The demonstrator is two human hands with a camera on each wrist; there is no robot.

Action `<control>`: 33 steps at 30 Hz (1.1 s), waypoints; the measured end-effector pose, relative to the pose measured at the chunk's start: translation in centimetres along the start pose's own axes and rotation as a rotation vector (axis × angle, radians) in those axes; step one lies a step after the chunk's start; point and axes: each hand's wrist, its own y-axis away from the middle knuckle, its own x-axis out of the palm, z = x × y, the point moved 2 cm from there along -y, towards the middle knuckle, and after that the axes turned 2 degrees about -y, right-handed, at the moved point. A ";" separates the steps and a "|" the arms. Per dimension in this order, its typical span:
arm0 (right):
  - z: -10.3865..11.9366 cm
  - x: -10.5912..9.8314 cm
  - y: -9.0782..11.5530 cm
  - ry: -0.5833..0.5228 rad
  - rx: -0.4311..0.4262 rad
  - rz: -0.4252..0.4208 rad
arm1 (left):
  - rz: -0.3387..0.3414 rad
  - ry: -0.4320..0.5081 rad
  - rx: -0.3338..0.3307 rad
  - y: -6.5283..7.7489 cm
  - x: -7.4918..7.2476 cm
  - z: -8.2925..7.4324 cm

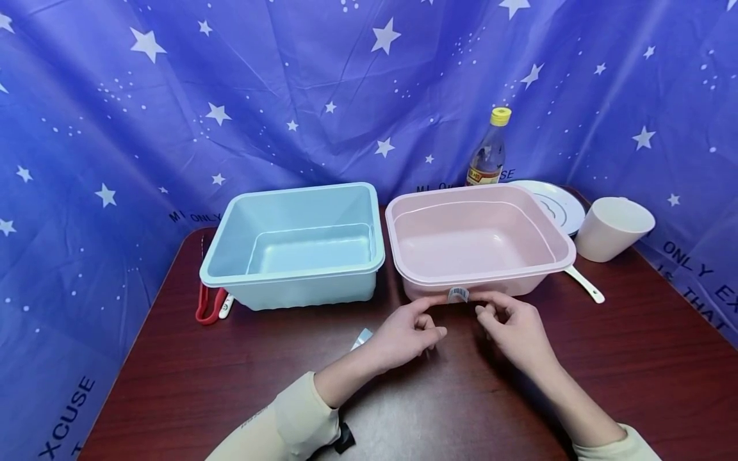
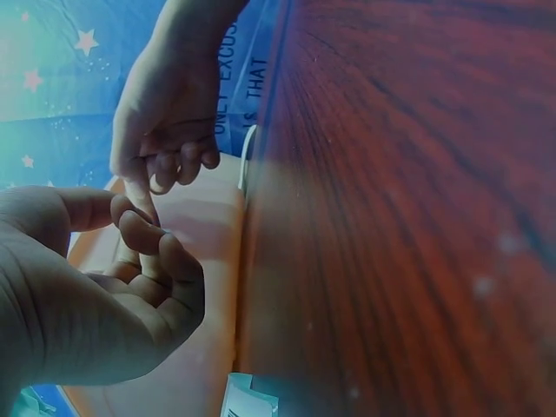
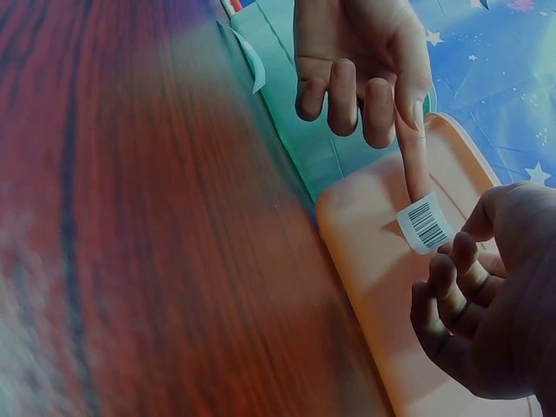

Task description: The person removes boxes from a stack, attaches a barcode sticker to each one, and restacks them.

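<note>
A small white barcode label (image 3: pixel 424 223) lies between the two index fingertips, in front of the pink basin (image 1: pixel 481 278). My left hand (image 1: pixel 406 334) reaches its straight index finger to one edge of the label, with the thumb apart and the other fingers loosely bent. From the opposite side, the index finger of my right hand (image 1: pixel 516 330) extends to the label's other edge; its remaining fingers are bent too. In the left wrist view, fingers hide the label. Whether it sticks to the basin wall cannot be told.
Left of the pink basin stands a light blue basin (image 1: pixel 311 287), with a red-handled tool (image 1: pixel 206 307) beside it. A pale strip (image 1: pixel 362 338) lies near my left wrist. Around the right side are a yellow-capped bottle (image 1: pixel 489 157), a plate (image 1: pixel 556 198), a white cup (image 1: pixel 611 230) and a white handle (image 1: pixel 587 285).
</note>
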 end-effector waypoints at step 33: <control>0.0 0.4 -0.1 0.085 -0.054 0.078 | -0.100 -0.255 0.077 0.0 -1.0 -0.3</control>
